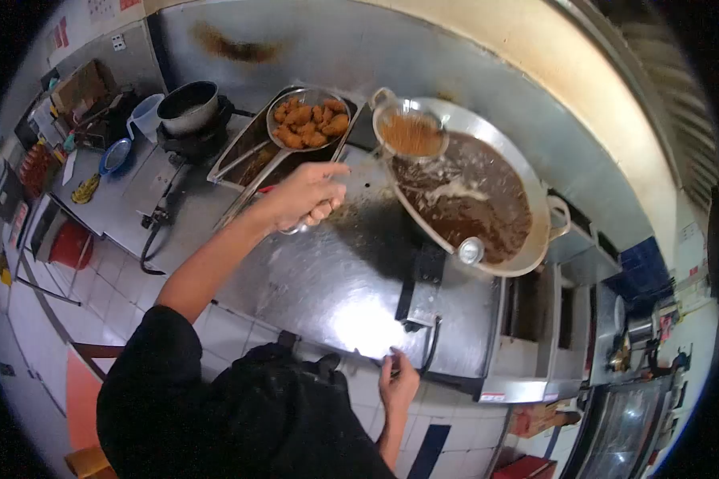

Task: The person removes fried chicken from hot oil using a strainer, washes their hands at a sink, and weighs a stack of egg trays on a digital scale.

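Grey metal shows on a pot (pixel 188 118) at left, on a burner (pixel 193 146). Beside it, fried pieces (pixel 299 116) fill a strainer (pixel 310 94) over a tray (pixel 254 166). The person's left hand (pixel 307 195) curls above the counter (pixel 295 279), a metallic thing (pixel 294 229) beneath — whether gripped, one cannot tell. The right hand (pixel 397 383) hangs by the counter's edge, fingers bent, its hold unclear. Farther right, a skimmer (pixel 411 105) of brown bits sits within a wok (pixel 455 116) — dark, foamy liquid (pixel 479 172) inside.

Single head-worn cam, fisheye FOV; faces fwd/down over counter (pixel 295 279); left hand (pixel 310 195) nr. centre, close range.
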Tool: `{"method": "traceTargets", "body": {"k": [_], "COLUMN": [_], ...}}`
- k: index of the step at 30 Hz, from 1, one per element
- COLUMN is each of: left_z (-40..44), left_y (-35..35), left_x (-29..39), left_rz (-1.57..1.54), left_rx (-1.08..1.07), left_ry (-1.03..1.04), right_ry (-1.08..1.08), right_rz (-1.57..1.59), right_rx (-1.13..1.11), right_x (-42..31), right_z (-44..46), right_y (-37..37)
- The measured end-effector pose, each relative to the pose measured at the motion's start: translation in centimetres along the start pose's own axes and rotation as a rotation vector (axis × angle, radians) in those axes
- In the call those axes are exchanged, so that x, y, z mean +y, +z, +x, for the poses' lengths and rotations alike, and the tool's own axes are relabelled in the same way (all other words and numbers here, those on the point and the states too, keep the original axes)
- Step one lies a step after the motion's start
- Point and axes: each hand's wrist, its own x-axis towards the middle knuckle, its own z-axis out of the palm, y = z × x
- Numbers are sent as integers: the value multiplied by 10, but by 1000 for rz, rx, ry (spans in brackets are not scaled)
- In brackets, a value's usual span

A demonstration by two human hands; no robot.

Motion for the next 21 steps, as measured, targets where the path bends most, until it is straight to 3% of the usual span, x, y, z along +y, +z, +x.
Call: {"method": "traceTargets", "body": {"k": [4, 6, 11, 13, 16, 21], "left_z": [-36, -54, -71, -70, -73, -73], "left_y": [-13, -17, -44, -64, -66, -61], "left_x": [11, 1, -85, -151, -214, -194], "left_rz": [24, 99, 261, 972, 1155, 1136], "left_rx": [87, 287, 493, 637, 647, 670], "left_ry": [-21, 95, 85, 148, 74, 76], "right_ry": [30, 60, 59, 69, 52, 82], "right_rz": [61, 79, 121, 91, 99, 80], "right_rx": [-38, -69, -112, -148, -156, -186], "right_x": [-16, -20, -27, -28, -26, -32], "right_z": [7, 8, 5, 6, 4, 10], "right_y": [-2, 0, 11, 15, 21, 18]}}
